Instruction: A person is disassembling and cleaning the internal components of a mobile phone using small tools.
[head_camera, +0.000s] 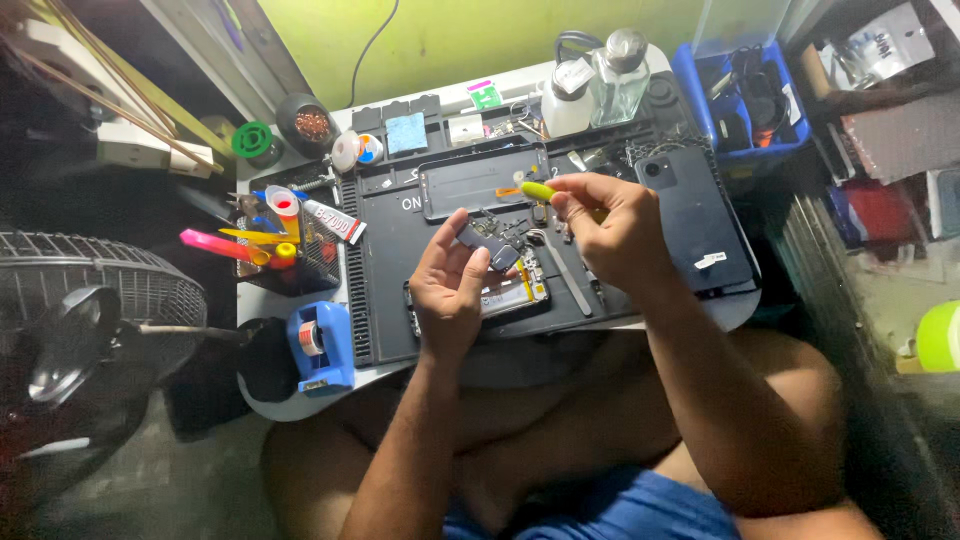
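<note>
At frame centre, our left hand (447, 290) pinches a small dark part (487, 246) in closed fingers above the opened phone (505, 297). Our right hand (610, 230) grips a yellow-handled tool (538, 191) (tip hidden). Both work over the black mat (385, 250) on the bench (262, 300); tweezers (570, 283) lie beside the phone.

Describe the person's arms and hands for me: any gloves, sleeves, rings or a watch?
Both are bare. The left hand and right hand have no gloves, and no ring, watch or wristband shows. Both forearms are uncovered up to the frame edge, with no sleeves in view. The only clothing visible is blue fabric at the lap.
</note>
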